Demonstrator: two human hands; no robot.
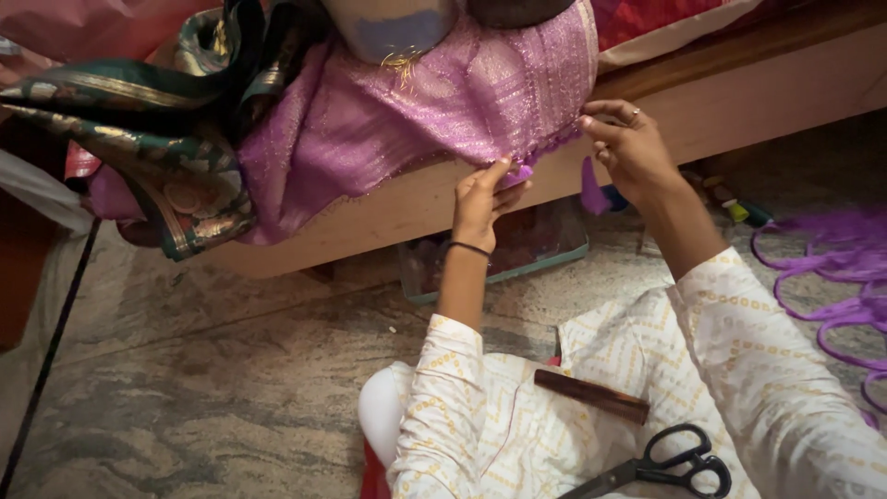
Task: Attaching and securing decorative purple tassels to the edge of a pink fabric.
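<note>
— Two hands are up at the hem of the shimmering lilac woven cloth [434, 111] that hangs over the edge of the pale wooden bed frame [739, 102]. What does each one hold?

— Left hand [482, 199], at about six o'clock of the cloth, pinches the hem between thumb and fingertips, right where a small purple tassel [519, 173] hangs. Right hand [628, 148], at about four o'clock of the cloth, has its fingers pressed together on the same edge; what sits between them is too small to tell.

— How far along does the edge look?

— Between the hands runs a short row of small purple knots [559, 143], and one longer purple tassel [591, 189] dangles below the right hand. I judge that stretch as worked. Leftward, toward nine o'clock, the hem looks plain, so most of it seems left.

— Anything lying close by?

— Black-handled scissors [661, 467] and a dark brown wooden stick [591, 395] rest on the lap, at six o'clock of the hands. Loose purple thread [832, 268] sprawls on the floor at three o'clock. A green-and-gold patterned cloth [157, 139] is heaped at nine o'clock.
</note>
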